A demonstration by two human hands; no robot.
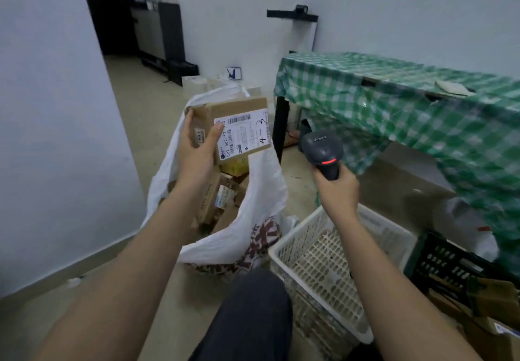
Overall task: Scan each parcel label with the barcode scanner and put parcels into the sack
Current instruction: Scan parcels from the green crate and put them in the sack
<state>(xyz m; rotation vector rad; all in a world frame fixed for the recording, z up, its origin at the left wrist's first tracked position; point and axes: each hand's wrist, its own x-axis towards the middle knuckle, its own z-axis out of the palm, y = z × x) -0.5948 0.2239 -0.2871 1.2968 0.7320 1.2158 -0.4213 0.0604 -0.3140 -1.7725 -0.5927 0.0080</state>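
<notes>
A cardboard parcel [230,124] is held above the open mouth of the sack [253,214], left of centre. It is gripped by the left hand [197,147], the fingers curled over its far left edge and the thumb pressed on the near face beside the label [243,135]. The label is turned up and toward the right, probably so that its barcodes can be read. The scanner [322,149] is held to the right, well apart from the parcel, its handle wrapped by the right hand [336,189]; a red light shows on its body. Its head seems angled toward the parcel, though whether the label has been read cannot be told. The parcel is kept over the sack, so a short drop would suffice once it is scanned.

Several other boxes are seen inside the sack. A white basket [332,262] stands near right, apparently emptied, with a black crate [444,262] beyond it on the right. All rest on a pale tiled floor [135,102]. A table under a green checked cloth [408,102] stands far right against a white wall [394,23], and a dark doorway lies far left.
</notes>
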